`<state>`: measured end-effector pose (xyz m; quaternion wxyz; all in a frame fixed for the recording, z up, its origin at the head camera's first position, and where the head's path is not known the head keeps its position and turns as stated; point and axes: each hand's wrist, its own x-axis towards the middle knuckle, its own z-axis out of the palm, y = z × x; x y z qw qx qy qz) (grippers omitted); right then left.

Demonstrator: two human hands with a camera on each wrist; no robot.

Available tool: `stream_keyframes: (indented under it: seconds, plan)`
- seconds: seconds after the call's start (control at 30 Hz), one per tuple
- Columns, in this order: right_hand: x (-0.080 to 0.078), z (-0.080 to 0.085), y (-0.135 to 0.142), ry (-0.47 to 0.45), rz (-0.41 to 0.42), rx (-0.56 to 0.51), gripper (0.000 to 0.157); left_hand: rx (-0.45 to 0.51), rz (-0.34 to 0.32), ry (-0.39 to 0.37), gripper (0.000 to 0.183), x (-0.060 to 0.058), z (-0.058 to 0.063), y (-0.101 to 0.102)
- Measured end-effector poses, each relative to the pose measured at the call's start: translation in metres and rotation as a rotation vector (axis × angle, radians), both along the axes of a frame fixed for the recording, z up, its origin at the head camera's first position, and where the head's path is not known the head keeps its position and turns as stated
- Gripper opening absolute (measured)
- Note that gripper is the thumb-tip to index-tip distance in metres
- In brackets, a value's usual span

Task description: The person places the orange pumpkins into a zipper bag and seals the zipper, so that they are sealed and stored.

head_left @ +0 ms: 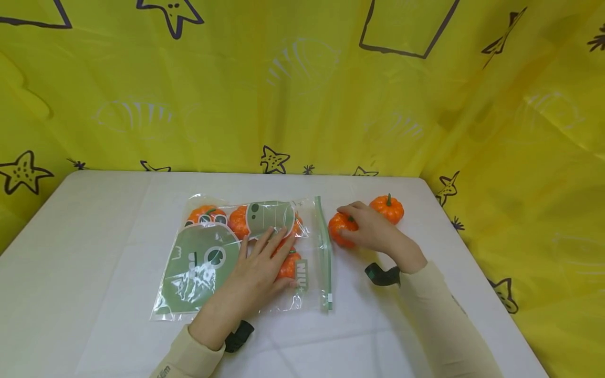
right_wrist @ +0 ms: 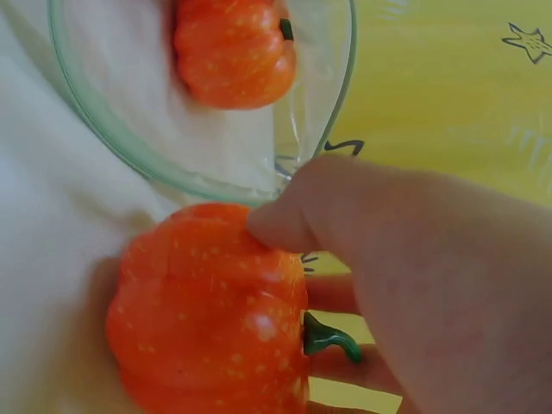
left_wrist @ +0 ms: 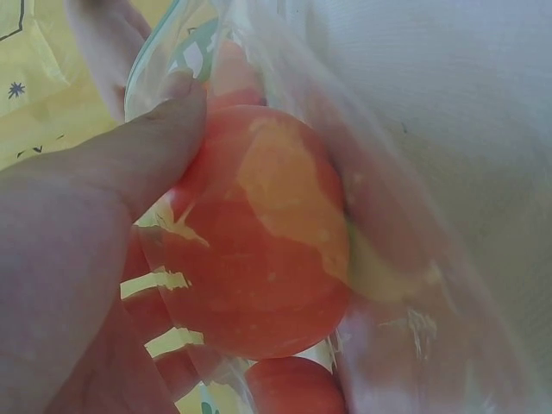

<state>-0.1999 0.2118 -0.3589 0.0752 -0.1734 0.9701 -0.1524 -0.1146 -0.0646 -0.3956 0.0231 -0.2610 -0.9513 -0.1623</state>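
A clear zip bag [head_left: 309,215] with green cartoon prints lies on the table, several small orange toy pumpkins [head_left: 238,220] inside it. Across the bag rests my left hand [head_left: 257,268], fingers spread and fairly straight. Seen from the left wrist, the thumb [left_wrist: 164,142] lies along a pumpkin [left_wrist: 267,241] under the film. My right hand [head_left: 378,231] grips another toy pumpkin [right_wrist: 207,319] with a green stem, thumb on one side and fingers on the other, just right of the bag's green zip edge [head_left: 325,252]. In the right wrist view the bag's mouth [right_wrist: 112,142] gapes, a pumpkin [right_wrist: 233,56] within.
One more toy pumpkin [head_left: 387,209] stands on the table behind the right hand. A white cloth covers the table [head_left: 108,231]. Yellow curtains [head_left: 236,105] with sea-creature drawings hang along the table's back and right side.
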Motion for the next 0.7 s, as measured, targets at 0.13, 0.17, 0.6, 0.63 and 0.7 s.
stream_keyframes:
  seconds: [0.13,0.17,0.6,0.63,0.7]
  plan:
    - [0.003,-0.002,0.0,-0.019,-0.013,-0.044,0.054,0.004,-0.001,0.009,0.085,0.0,0.0,0.0]
    - [0.004,-0.002,0.0,-0.015,-0.018,-0.05,0.054,0.006,-0.002,0.009,0.086,0.0,-0.001,0.0]
    - [0.018,-0.011,0.001,-0.028,-0.051,-0.18,0.057,0.001,-0.003,-0.029,0.088,-0.002,0.0,-0.001]
    - [0.02,-0.011,0.001,-0.026,-0.056,-0.191,0.057,0.001,-0.002,-0.031,0.088,-0.002,0.0,-0.001]
    - [0.024,-0.012,0.0,-0.028,-0.06,-0.214,0.057,0.001,-0.001,-0.037,0.089,-0.002,0.0,-0.001]
